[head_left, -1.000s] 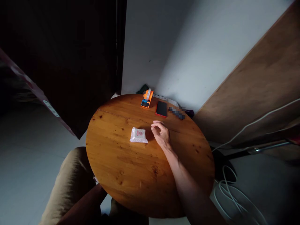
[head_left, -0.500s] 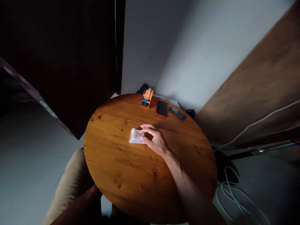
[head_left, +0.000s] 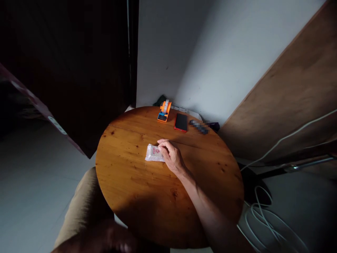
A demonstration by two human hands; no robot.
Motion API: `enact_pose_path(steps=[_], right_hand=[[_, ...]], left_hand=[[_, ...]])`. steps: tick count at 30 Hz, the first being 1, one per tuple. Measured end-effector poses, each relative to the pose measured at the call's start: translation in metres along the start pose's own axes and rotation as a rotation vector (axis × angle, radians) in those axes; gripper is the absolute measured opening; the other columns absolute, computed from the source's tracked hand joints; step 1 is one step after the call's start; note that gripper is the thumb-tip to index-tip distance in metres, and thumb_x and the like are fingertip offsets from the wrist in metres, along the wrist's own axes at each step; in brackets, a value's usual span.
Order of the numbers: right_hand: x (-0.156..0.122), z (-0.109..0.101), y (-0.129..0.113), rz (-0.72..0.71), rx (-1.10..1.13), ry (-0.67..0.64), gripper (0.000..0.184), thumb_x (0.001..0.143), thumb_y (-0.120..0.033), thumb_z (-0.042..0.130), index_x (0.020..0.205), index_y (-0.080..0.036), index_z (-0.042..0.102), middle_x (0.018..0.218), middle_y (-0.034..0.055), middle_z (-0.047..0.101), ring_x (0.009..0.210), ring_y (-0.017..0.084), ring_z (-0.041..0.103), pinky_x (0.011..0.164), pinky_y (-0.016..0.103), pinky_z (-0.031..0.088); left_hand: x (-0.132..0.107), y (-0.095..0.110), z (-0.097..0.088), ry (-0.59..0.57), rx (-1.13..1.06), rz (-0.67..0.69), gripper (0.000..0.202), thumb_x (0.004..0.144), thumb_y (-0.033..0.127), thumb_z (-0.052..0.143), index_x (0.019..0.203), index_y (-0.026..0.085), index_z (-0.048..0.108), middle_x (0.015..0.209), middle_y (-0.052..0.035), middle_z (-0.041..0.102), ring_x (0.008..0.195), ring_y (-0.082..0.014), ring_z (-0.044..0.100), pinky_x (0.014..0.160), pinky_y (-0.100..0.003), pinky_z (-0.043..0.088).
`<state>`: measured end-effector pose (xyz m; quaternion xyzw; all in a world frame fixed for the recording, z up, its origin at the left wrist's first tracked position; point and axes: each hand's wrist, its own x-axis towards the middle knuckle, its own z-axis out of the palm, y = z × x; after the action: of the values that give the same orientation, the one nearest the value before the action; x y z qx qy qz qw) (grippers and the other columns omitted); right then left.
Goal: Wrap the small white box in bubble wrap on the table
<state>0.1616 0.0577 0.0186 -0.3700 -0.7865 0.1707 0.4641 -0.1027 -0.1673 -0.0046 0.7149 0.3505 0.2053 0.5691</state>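
Observation:
A small package in clear bubble wrap (head_left: 152, 154), with red print showing through, lies flat on the round wooden table (head_left: 126, 182). My right hand (head_left: 171, 156) is over its right end, thumb and fingertips brought together in a pinch. Whatever may be between those fingertips is hidden, and I cannot tell whether they touch the wrap. Low in the view, in shadow, my left hand (head_left: 116, 235) is near the table's front edge and my leg. It is dark and smeared by motion, so its fingers do not show clearly.
At the table's back stand an orange and blue tape dispenser (head_left: 164, 111), a red-edged phone (head_left: 181, 122) and a dark, partly pixelated object (head_left: 198, 127). A white wall (head_left: 168, 52) rises behind. Loose white cable (head_left: 263, 214) lies on the floor at right.
My right thumb and fingers have closed together and shifted slightly right, uncovering more of the package's print. My left hand has come into view at the bottom; before, only the forearm showed.

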Motion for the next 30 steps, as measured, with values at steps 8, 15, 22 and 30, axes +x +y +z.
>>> enact_pose_path(steps=[8,15,22,30], right_hand=[[0.002,-0.006,-0.001,0.078,0.072,-0.008,0.013,0.093,-0.027,0.050,0.082,-0.023,0.057,0.105,0.0076,0.069,0.099,0.019,0.065,0.091,0.034,0.049],[0.001,-0.009,-0.006,0.119,0.096,-0.016,0.013,0.092,-0.025,0.050,0.082,-0.023,0.057,0.106,0.0080,0.069,0.103,0.020,0.064,0.094,0.035,0.048],[0.003,-0.011,-0.001,0.198,0.183,0.004,0.014,0.093,-0.032,0.053,0.086,-0.022,0.061,0.107,0.0083,0.071,0.099,0.020,0.066,0.088,0.035,0.052],[0.003,-0.015,-0.006,0.245,0.246,0.030,0.022,0.093,-0.042,0.054,0.098,-0.023,0.064,0.110,0.0071,0.071,0.098,0.020,0.067,0.086,0.033,0.053]], left_hand=[[0.154,0.066,-0.100,0.566,0.317,-0.088,0.044,0.080,0.032,0.064,0.121,0.017,0.065,0.125,-0.0151,0.065,0.106,-0.0282,0.064,0.089,-0.040,0.052],[0.211,0.036,-0.094,0.451,0.116,-0.013,0.060,0.079,0.046,0.066,0.128,0.013,0.059,0.110,-0.0126,0.070,0.089,-0.0223,0.065,0.073,-0.031,0.051],[0.210,0.026,-0.081,0.525,-0.004,0.049,0.043,0.077,0.044,0.068,0.107,0.014,0.068,0.097,-0.0081,0.069,0.074,-0.0162,0.060,0.062,-0.026,0.047],[0.210,0.027,-0.074,0.485,-0.238,0.100,0.042,0.076,0.045,0.072,0.104,0.015,0.065,0.091,-0.0069,0.068,0.073,-0.0156,0.063,0.066,-0.028,0.050]])
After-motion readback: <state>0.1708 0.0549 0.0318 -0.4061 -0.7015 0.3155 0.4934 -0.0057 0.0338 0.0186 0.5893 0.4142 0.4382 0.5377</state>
